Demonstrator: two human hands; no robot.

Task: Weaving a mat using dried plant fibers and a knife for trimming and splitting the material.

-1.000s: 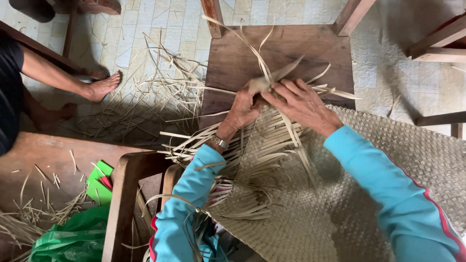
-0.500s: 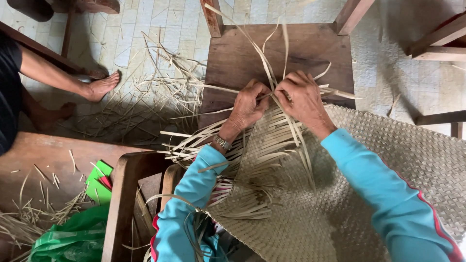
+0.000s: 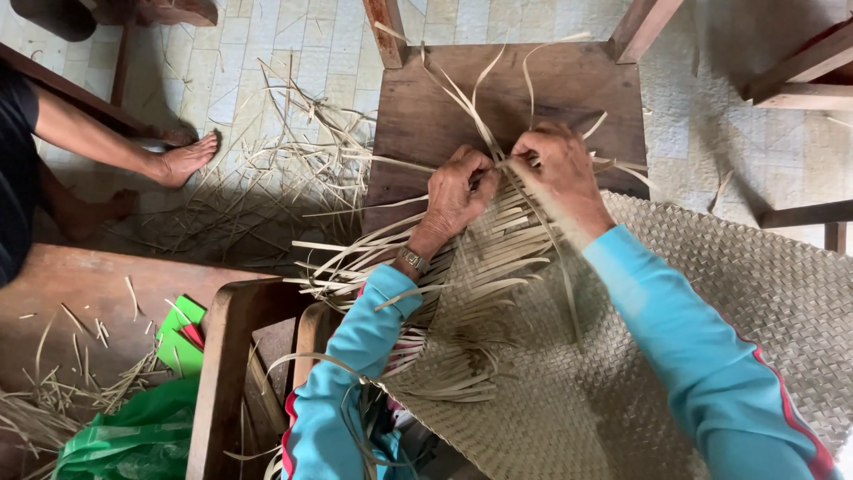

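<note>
A pale woven mat (image 3: 675,356) of flat straw strips lies across my lap and onto a wooden stool (image 3: 426,116). Its unfinished edge fans out into loose strips (image 3: 462,258). My left hand (image 3: 458,191) and my right hand (image 3: 560,173) meet at that edge, both pinching strips that stick up over the stool seat. Both arms wear light blue sleeves, and a watch sits on my left wrist.
Loose straw scraps (image 3: 267,178) litter the tiled floor at left. Another person's bare foot (image 3: 182,160) rests there. A wooden chair frame (image 3: 235,356) stands by my left knee, with a green plastic bag (image 3: 133,436) and green packet below. More wooden furniture stands at right.
My hands have drawn closer together at the mat's edge, the right hand curling from flat to a pinch. The strips they hold now stand up higher over the stool.
</note>
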